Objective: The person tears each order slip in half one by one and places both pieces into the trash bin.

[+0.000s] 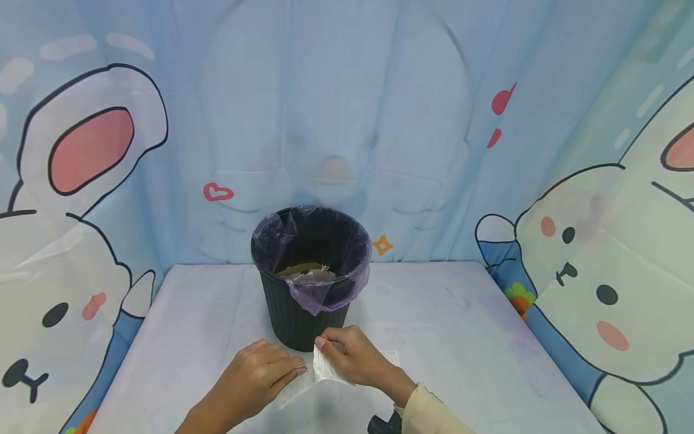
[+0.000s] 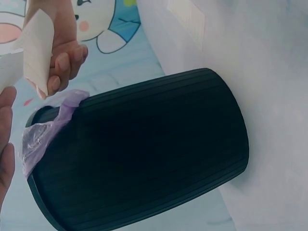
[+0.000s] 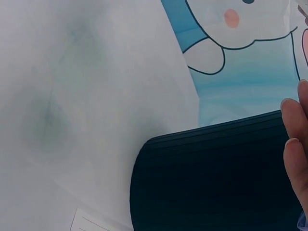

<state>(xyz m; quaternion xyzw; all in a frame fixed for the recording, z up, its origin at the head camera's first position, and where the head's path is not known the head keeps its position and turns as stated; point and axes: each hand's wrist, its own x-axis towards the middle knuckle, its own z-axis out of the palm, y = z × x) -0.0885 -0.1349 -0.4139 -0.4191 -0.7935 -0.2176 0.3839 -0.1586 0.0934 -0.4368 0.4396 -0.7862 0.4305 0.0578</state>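
Note:
In the head view, white paper with rows of printed marks [image 1: 295, 390] spans the space between both hands, just in front of a black trash bin. My left hand [image 1: 260, 377] pinches its left part between thumb and fingers. My right hand [image 1: 355, 360] pinches a raised, bent part [image 1: 324, 367]. From the left wrist, a folded piece of paper [image 2: 39, 50] shows at the right hand [image 2: 65, 60], and another part [image 2: 10, 70] stands above the left hand's fingers [image 2: 6, 139]. I cannot tell whether these parts are still joined.
The black bin [image 1: 303, 322] stands upright on the white-covered table [image 1: 461, 337], with a purple plastic liner [image 1: 325, 301] over its rim and scraps [image 1: 311, 274] inside. Another paper piece [image 1: 390, 357] lies behind the right hand. A rabbit-print curtain [image 1: 336, 120] hangs around the table.

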